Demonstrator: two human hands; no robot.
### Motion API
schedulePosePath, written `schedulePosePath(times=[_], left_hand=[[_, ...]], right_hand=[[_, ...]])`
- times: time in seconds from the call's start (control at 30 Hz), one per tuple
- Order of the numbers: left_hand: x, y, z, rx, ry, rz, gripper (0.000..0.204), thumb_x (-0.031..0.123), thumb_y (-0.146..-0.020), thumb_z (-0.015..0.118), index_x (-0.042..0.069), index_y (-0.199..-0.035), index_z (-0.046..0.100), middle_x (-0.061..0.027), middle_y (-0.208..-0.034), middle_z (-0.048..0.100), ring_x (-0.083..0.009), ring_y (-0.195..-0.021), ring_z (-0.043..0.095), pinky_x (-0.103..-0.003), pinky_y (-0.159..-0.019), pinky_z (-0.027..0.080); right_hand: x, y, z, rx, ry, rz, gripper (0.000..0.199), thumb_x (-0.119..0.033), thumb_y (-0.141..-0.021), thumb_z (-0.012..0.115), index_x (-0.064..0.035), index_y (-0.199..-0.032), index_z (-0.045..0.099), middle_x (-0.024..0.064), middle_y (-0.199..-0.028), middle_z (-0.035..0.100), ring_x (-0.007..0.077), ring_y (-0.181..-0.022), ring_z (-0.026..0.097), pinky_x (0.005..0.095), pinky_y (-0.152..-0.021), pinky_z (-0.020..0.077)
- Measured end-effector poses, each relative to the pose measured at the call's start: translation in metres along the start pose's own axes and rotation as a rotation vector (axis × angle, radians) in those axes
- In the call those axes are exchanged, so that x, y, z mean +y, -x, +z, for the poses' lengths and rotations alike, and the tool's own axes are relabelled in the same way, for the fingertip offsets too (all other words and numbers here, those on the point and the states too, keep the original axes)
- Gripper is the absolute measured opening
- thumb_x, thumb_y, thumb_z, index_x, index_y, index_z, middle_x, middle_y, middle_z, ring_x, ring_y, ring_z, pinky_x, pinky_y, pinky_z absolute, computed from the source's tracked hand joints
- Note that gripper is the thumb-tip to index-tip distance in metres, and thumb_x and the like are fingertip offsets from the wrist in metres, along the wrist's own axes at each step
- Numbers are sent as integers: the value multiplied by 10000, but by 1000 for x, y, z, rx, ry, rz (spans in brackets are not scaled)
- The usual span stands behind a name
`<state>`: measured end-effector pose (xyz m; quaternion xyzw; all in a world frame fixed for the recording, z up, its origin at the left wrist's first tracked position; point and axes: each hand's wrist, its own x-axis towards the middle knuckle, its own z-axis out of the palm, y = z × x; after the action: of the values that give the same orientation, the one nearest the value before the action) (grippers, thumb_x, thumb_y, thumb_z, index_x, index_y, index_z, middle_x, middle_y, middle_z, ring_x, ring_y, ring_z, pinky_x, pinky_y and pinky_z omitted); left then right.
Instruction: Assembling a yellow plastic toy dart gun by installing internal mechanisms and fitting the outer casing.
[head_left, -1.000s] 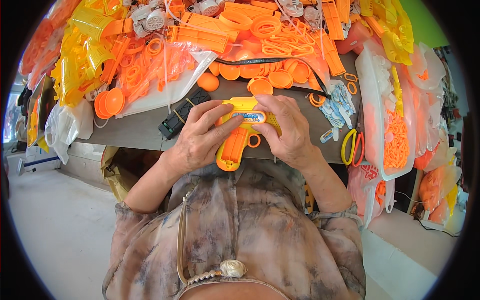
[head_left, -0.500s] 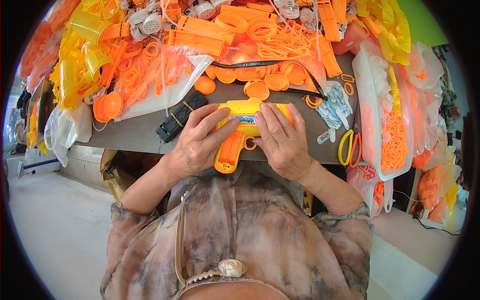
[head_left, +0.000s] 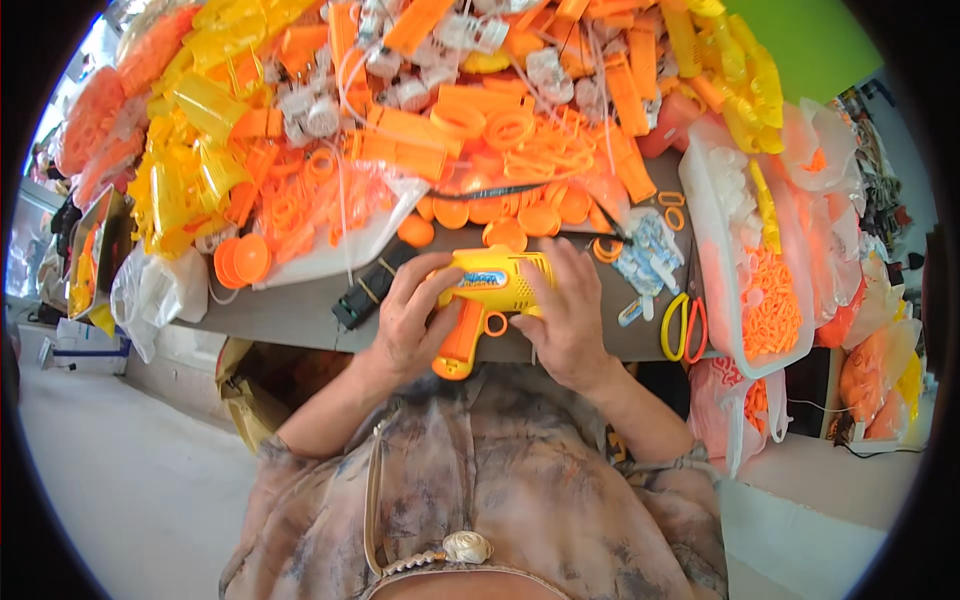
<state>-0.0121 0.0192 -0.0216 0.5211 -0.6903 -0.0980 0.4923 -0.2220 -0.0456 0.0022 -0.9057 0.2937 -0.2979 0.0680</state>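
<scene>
A yellow toy gun point(head_left: 512, 292) with an orange handle, an orange trigger ring and a blue sticker is held level over the near edge of the table. My left hand point(head_left: 404, 312) grips its rear end, fingers on the upper side and thumb near the handle. At the front end is my right hand point(head_left: 568, 318), its fingers stretched and slightly blurred alongside the barrel and its thumb apart below. Whether those fingers touch the barrel, I cannot tell. Just beyond the gun lie orange half-round cups point(head_left: 505, 234).
Orange and yellow plastic parts point(head_left: 400, 150) are heaped at the back. A banded black bundle point(head_left: 368, 288) lies left of the gun. To the right are a pile of blue stickers point(head_left: 648, 255), scissors point(head_left: 676, 328) and a white bin point(head_left: 752, 368) with small orange pieces.
My right fingers have come off the gun's sticker side and shifted to its front end, with the thumb dropped away. The view has tilted, so the table appears lower.
</scene>
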Motion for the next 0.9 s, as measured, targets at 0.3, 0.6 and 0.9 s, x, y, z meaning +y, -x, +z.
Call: schedulePosePath(times=[0.3, 0.6, 0.9], left_hand=[[9, 6, 20, -151, 635, -352, 510, -10, -806, 667, 22, -1270, 458, -92, -1206, 508, -177, -1141, 510, -311, -950, 454], [11, -9, -26, 415, 564, -315, 191, 66, -958, 457, -29, -1105, 533, -103, -1081, 584, -136, -974, 549, -267, -870, 437], [19, -23, -28, -85, -82, 17, 398, 143, -796, 670, 26, -1162, 569, -142, -1151, 567, -302, -1069, 530, -398, -942, 390]], right_hand=[[-24, -51, -42, 123, -435, 53, 535, -81, -724, 699, -23, -1211, 485, 154, -1129, 512, 277, -1021, 528, 357, -900, 427], [-78, -38, 55, -11, 16, -254, 394, -105, -773, 551, 4, -1151, 527, 242, -1205, 473, 368, -1080, 476, 464, -941, 381], [-44, -16, -12, -53, -258, -87, 208, -108, -771, 635, -1, -943, 588, 165, -1054, 570, 331, -1022, 547, 480, -917, 400]])
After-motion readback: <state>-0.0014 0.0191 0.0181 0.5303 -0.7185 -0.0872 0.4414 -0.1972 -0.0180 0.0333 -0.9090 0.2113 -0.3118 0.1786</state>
